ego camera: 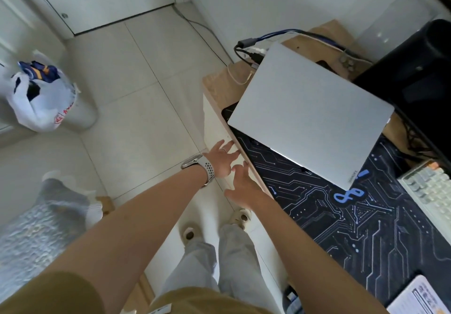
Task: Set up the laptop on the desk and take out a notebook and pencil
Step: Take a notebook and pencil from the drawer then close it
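The laptop (310, 116) lies closed and flat on the dark desk mat (341, 216), probably so the lid can be lifted next. Its far corner sits beside a bunch of cables (251, 52), likely for plugging in. Both hands reach out at the desk (219, 87) edge, empty, fingers spread and relaxed. The left hand (220, 161), with a watch (201, 168) on its wrist, is just beside the right hand (245, 187). From the hands, the laptop lies near, at about two o'clock, untouched. No notebook or pencil is clearly visible.
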### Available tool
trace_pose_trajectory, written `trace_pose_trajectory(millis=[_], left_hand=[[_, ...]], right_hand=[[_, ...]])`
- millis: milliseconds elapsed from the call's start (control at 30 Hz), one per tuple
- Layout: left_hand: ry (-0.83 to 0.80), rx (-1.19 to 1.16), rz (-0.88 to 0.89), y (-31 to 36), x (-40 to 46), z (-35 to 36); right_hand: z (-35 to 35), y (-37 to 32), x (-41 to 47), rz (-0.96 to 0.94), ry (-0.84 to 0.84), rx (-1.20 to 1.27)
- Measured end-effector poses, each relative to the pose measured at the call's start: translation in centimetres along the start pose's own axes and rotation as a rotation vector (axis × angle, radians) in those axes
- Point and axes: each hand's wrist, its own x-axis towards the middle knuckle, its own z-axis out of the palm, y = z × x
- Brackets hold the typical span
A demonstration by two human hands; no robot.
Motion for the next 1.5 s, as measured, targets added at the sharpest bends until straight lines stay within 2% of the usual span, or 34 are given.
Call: trace_pose_trajectory(millis=[167,400,500,833,1033,1267,1500], left_hand=[[0.017,0.052,-0.013,0.4,0.9,0.4],[0.133,0.219,0.064,0.7,1.4,0.4],[0.172,0.219,0.047,0.6,1.5,0.5],[0.293,0.312,0.043,-1.4,-2.3,1.5],[0.254,0.295,-0.013,-3.9,-5.1,2.7],[0.229,0.276,-0.062,-6.7,-7.8,4.8],[0.225,0.247,-0.103,-8.7,-10.0,5.8]], right_hand=[[-0.1,0.0,1.1,0.068,0.023,0.144],[-0.8,0.4,0.9,0.011,0.013,0.031],[-0.6,0.0,0.7,0.004,0.010,-0.028],[0.7,-2.5,-0.1,-0.031,-0.013,0.053],[3.5,-4.5,-0.6,-0.057,-0.047,0.139],[6.4,-7.0,-1.1,-0.149,-0.099,-0.004],[8.7,-9.0,-1.3,-0.158,-0.166,0.004]])
